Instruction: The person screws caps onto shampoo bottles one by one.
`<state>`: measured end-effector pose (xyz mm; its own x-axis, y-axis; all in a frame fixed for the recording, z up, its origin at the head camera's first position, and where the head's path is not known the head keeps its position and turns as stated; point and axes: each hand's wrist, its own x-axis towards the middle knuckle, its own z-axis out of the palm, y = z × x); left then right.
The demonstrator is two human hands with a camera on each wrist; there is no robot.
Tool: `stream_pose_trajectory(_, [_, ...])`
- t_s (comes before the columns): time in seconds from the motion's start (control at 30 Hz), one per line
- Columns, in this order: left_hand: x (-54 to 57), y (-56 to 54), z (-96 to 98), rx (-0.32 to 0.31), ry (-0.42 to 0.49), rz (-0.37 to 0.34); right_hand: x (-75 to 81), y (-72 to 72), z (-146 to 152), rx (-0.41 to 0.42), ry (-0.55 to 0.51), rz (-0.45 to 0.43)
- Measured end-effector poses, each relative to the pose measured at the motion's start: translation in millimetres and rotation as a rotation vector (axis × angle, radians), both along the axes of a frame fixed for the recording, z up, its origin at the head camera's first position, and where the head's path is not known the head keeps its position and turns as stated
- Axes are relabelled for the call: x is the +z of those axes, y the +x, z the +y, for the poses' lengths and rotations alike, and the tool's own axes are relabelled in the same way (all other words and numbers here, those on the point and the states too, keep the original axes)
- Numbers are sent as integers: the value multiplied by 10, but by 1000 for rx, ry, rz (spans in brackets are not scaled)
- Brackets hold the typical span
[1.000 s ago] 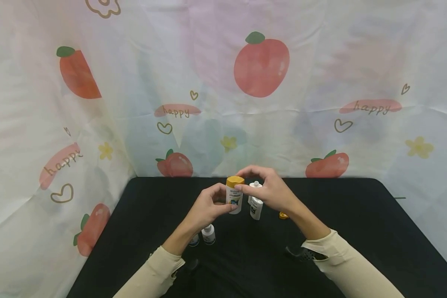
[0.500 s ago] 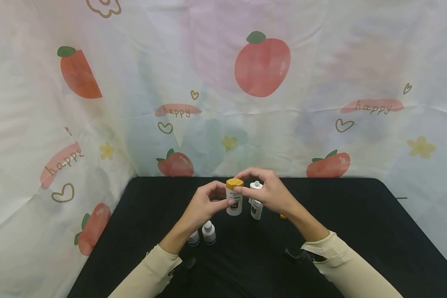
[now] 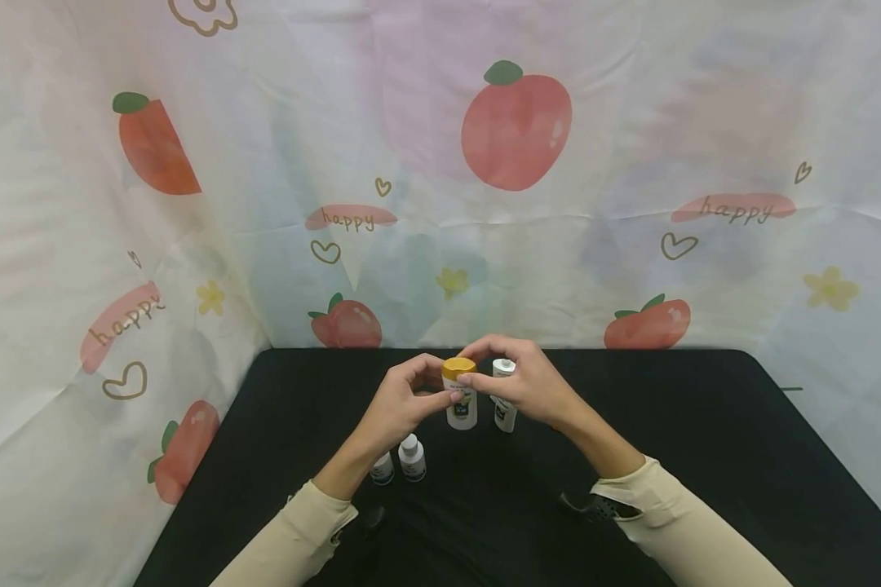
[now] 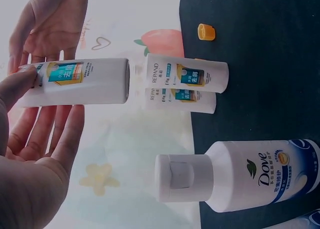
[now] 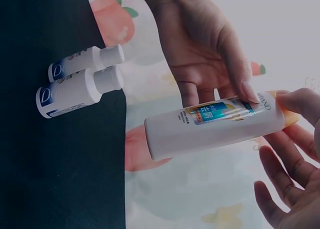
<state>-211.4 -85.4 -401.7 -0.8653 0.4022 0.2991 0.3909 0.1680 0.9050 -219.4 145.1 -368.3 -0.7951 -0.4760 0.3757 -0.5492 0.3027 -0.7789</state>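
In the head view my left hand (image 3: 404, 399) grips the body of a white shampoo bottle (image 3: 462, 416), held upright above the table. My right hand (image 3: 530, 381) pinches the bottle's yellow cap (image 3: 458, 367) between thumb and fingers. The right wrist view shows the left thumb pressed along the labelled bottle (image 5: 215, 134) and the right fingers at its yellow end. Just beyond, two matching white bottles stand close together, the front one (image 4: 195, 76) overlapping the rear one (image 4: 200, 103) in the left wrist view. The visible nozzle in the head view is uncapped.
Two white-and-blue Dove bottles, one nearer the middle (image 3: 412, 461) and one beside it (image 3: 382, 470), stand near my left forearm. A loose yellow cap (image 4: 206, 32) lies on the black table (image 3: 705, 424). A printed curtain (image 3: 411, 122) hangs behind the table's far edge.
Both hands and the bottle have come down slightly, the bottle's yellow top tipping a little. The loose cap on the table has become hidden behind my right wrist in the head view.
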Motion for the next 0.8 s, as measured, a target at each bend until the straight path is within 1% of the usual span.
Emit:
stream_pose_trajectory(0.23, [14, 1, -14, -13, -28, 8, -13, -3, -10, 15, 8, 14])
stream_pose_trajectory(0.4, [-8, 12, -47, 5, -66, 8, -39, 13, -6, 16, 24, 21])
stream_pose_trajectory(0.57, [-61, 9, -66, 8, -86, -36, -91, 28, -18, 10, 53, 33])
stream_pose_trajectory(0.67, [-96, 9, -77, -1, -71, -63, -133, 38, -36, 13, 45, 33])
stream_pose_trajectory(0.8, [-144, 13, -93, -7, -51, -72, -200, 50, -65, 20, 27, 41])
